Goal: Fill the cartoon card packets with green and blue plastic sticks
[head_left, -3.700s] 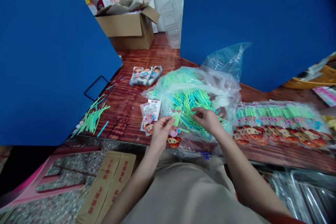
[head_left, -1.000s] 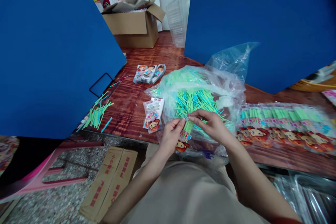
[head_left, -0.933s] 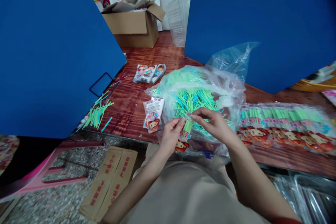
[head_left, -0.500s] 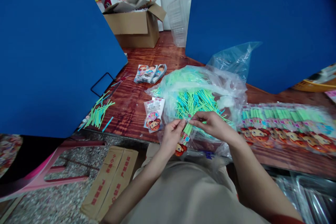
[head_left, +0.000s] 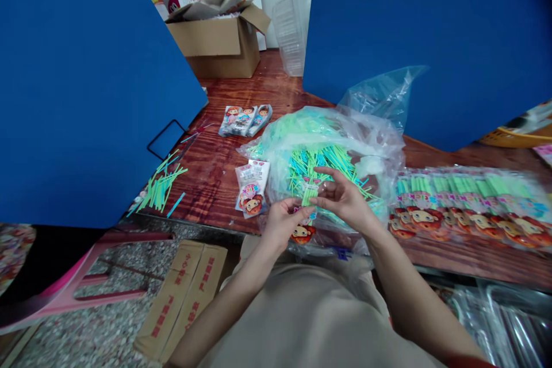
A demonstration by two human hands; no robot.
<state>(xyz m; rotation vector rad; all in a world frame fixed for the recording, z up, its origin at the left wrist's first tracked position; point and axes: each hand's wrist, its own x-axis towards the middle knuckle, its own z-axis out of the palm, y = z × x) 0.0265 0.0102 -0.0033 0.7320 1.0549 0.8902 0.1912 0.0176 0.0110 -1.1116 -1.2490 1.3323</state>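
A small clear packet (head_left: 303,234) with a red-haired cartoon figure and green sticks inside is between my hands, close to the table's front edge. My left hand (head_left: 282,223) pinches its left side between thumb and fingers. On the other side, my right hand (head_left: 345,201) grips the packet's upper right edge with thumb and bent fingers, its index finger stretched over the top. Just behind is a large open plastic bag (head_left: 375,138) full of loose green and blue sticks (head_left: 334,164). Flat printed packets (head_left: 253,187) lie left of my hands.
Filled packets (head_left: 463,207) lie in an overlapping row at right. Loose sticks (head_left: 159,187) lie near the left edge, and bundled printed packets (head_left: 245,119) behind. Blue panels (head_left: 86,69) flank the table (head_left: 202,167). A cardboard box (head_left: 219,46) stands at the back.
My right index finger has lifted and spread away from the thumb. The packet has turned more upright and moved slightly right, and my left hand has shifted lower on it.
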